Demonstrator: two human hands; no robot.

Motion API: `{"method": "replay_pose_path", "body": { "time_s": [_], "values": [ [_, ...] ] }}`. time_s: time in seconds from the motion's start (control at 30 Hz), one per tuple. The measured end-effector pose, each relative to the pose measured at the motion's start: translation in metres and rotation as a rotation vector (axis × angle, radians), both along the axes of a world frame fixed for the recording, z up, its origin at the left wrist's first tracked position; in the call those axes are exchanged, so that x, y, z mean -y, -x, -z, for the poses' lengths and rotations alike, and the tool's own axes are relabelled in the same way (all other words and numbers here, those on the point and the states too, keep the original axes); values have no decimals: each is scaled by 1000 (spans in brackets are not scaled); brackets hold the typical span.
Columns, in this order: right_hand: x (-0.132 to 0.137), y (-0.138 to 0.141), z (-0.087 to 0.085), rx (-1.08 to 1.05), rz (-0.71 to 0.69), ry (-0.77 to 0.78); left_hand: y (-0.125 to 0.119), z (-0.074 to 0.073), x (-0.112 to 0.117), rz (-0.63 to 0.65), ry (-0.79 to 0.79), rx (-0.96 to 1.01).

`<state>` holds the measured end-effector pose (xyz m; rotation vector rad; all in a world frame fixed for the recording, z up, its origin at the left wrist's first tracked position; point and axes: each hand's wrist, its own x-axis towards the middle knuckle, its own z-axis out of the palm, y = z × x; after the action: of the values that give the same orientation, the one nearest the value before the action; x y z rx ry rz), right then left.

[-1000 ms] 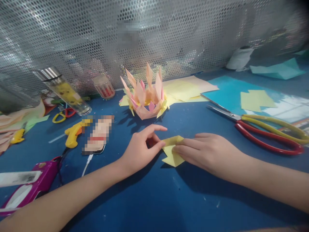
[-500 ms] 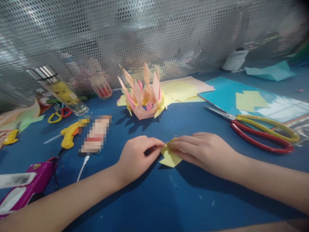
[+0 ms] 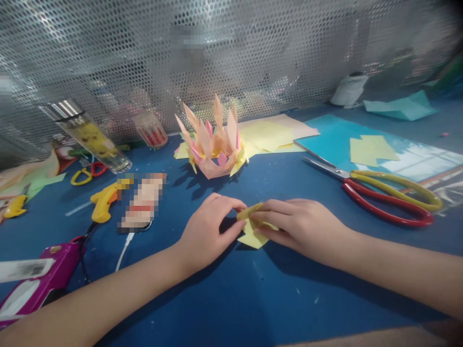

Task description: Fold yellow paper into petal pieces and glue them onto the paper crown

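Observation:
Between my two hands a small piece of folded yellow paper (image 3: 256,239) lies on the blue table. My left hand (image 3: 211,231) pinches its upper left edge between thumb and fingers. From the other side my right hand (image 3: 302,224) is closed on the paper, fingers bent over its right part and hiding some of it. Just beyond stands a folded paper crown (image 3: 213,166) with tall peach points, pink inserts and yellow pieces round its base. Large scissors (image 3: 347,174) with red and yellow handles lie open beyond my right hand.
Left of my hands are a yellow glue gun (image 3: 102,205), a blurred-out phone (image 3: 142,205) on a white cable and a purple box (image 3: 54,272). A bottle (image 3: 97,140) leans near the perforated metal screen (image 3: 253,53). Paper sheets (image 3: 269,135) and a turquoise sheet (image 3: 325,132) lie farther back.
My left fingers have spread a little and shifted up on the paper's left edge, where a raised flap now shows. My right hand stays nearly in place on the paper.

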<state>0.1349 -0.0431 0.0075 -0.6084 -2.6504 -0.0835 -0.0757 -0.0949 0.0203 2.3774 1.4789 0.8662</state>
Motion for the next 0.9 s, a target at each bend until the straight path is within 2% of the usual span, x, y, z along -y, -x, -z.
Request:
{"method": "replay_pose_path", "body": {
  "time_s": [0.3, 0.73, 0.9],
  "values": [
    [2, 0, -1, 31, 41, 65, 1, 3, -1, 51, -41, 41],
    [4, 0, -4, 59, 78, 118, 1, 1, 0, 12, -46, 55],
    [6, 0, -3, 43, 86, 148, 1, 1, 1, -25, 1, 88]
  ]
}}
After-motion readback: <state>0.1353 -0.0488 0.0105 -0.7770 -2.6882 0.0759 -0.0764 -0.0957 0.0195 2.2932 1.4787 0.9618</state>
